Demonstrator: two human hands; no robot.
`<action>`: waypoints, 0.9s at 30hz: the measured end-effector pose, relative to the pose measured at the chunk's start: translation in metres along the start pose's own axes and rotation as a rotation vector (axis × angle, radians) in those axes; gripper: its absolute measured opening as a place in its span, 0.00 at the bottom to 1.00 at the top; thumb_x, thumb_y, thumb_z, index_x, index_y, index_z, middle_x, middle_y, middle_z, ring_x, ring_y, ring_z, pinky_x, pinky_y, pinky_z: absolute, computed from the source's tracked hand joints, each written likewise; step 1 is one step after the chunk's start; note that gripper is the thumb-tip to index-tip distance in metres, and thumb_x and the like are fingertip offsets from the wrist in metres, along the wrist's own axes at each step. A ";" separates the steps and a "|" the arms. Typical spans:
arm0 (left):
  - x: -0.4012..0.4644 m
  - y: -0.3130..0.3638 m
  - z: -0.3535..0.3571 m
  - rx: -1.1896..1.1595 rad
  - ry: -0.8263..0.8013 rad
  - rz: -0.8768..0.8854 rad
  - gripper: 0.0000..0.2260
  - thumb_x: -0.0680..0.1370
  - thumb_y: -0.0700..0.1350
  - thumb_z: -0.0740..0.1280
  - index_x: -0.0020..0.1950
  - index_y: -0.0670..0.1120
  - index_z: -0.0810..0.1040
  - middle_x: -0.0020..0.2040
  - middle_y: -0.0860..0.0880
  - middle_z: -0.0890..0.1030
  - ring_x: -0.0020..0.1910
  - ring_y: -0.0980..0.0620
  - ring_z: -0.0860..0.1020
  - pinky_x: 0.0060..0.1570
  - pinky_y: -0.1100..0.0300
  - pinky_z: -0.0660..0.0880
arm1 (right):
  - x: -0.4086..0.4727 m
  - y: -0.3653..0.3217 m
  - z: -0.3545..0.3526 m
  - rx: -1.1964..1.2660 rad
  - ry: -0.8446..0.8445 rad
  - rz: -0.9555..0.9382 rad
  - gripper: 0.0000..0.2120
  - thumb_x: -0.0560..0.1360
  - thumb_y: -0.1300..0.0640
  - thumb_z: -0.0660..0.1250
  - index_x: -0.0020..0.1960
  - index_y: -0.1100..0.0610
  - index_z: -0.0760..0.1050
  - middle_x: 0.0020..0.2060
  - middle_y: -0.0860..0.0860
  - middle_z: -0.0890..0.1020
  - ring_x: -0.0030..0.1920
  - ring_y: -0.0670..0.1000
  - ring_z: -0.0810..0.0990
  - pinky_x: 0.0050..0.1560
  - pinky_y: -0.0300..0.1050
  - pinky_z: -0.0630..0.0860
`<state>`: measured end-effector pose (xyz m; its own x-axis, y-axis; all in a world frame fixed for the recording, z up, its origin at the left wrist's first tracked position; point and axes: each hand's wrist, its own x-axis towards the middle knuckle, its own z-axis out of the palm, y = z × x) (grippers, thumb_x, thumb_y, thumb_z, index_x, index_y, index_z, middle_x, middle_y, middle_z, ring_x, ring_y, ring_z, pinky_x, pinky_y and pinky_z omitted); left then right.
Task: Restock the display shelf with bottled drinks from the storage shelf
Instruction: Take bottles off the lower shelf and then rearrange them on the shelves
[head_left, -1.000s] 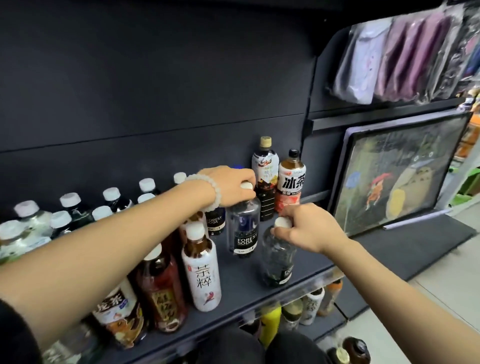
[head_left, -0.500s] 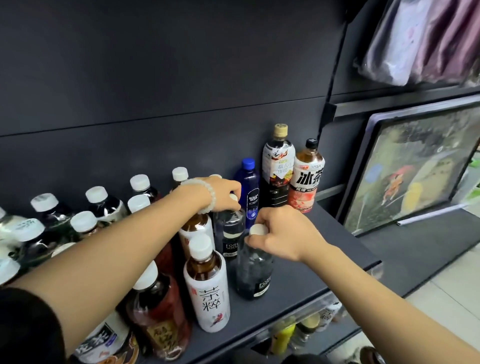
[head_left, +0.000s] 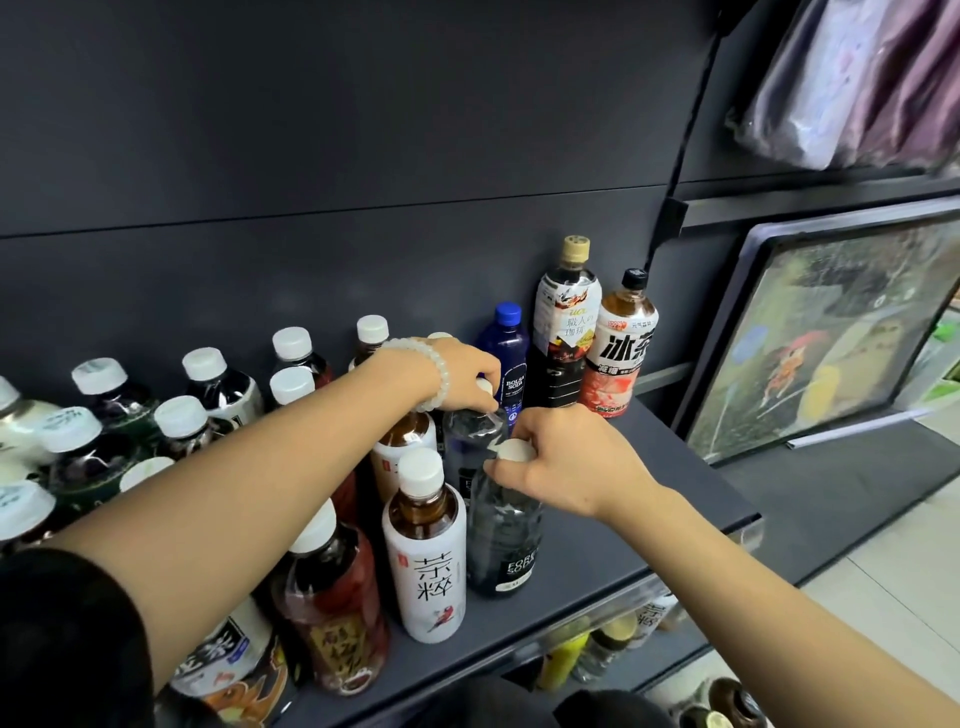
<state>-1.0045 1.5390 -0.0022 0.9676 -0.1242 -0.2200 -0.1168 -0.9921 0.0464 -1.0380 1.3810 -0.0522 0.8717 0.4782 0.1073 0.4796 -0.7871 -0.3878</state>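
Observation:
Two dark Forest Soda bottles with white caps stand on the dark display shelf (head_left: 660, 483). My left hand (head_left: 457, 374), with a white bead bracelet on the wrist, grips the cap of the rear soda bottle (head_left: 475, 431). My right hand (head_left: 566, 462) grips the cap of the front soda bottle (head_left: 506, 540), which stands beside a white tea bottle (head_left: 431, 561). Both bottles rest upright on the shelf.
Rows of white-capped bottles fill the shelf to the left (head_left: 98, 395). A blue bottle (head_left: 506, 353), a tall coffee bottle (head_left: 566, 332) and an iced tea bottle (head_left: 621, 353) stand at the back. A framed picture (head_left: 826, 332) leans at the right. More bottles sit on a lower shelf (head_left: 597, 649).
Both hands have slid their soda bottles leftward, closer to the tea bottles and the blue bottle. The view has shifted left and closer.

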 end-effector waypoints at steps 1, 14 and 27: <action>-0.001 0.001 -0.001 0.015 0.002 0.007 0.12 0.77 0.56 0.62 0.57 0.55 0.75 0.41 0.54 0.67 0.34 0.59 0.65 0.31 0.62 0.60 | -0.001 0.000 0.000 0.003 -0.002 0.002 0.14 0.68 0.40 0.66 0.35 0.48 0.67 0.36 0.50 0.79 0.40 0.53 0.77 0.36 0.44 0.72; -0.004 -0.001 0.002 0.073 -0.031 0.017 0.11 0.77 0.57 0.61 0.56 0.55 0.74 0.48 0.51 0.71 0.35 0.59 0.65 0.32 0.62 0.60 | -0.011 -0.002 0.001 0.042 -0.014 -0.021 0.13 0.71 0.39 0.66 0.38 0.47 0.68 0.34 0.47 0.76 0.38 0.50 0.74 0.35 0.44 0.71; -0.052 0.022 -0.007 0.253 0.361 -0.069 0.17 0.80 0.60 0.52 0.58 0.55 0.74 0.55 0.50 0.77 0.57 0.47 0.73 0.43 0.56 0.65 | -0.059 0.015 -0.023 -0.076 0.091 -0.032 0.16 0.77 0.43 0.59 0.58 0.51 0.74 0.52 0.48 0.77 0.52 0.50 0.76 0.46 0.45 0.74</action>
<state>-1.0553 1.5242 0.0174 0.9860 -0.0877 0.1421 -0.0572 -0.9768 -0.2062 -1.0796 1.3320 -0.0431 0.8599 0.4686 0.2026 0.5103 -0.8010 -0.3130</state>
